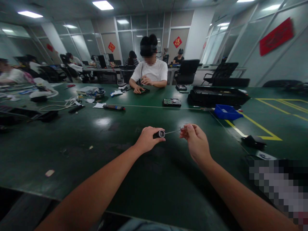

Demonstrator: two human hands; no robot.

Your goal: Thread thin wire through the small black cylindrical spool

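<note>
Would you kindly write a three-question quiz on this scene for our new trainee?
1. True or false: the left hand is empty.

2. Multiple choice: what does the right hand hold?
A) a cup
B) a thin rod
C) a book

3. Fill in the blank: the small open bin at the right of the picture is coloured ____.

Key:
1. False; it holds a black cylinder.
2. B
3. blue
</note>
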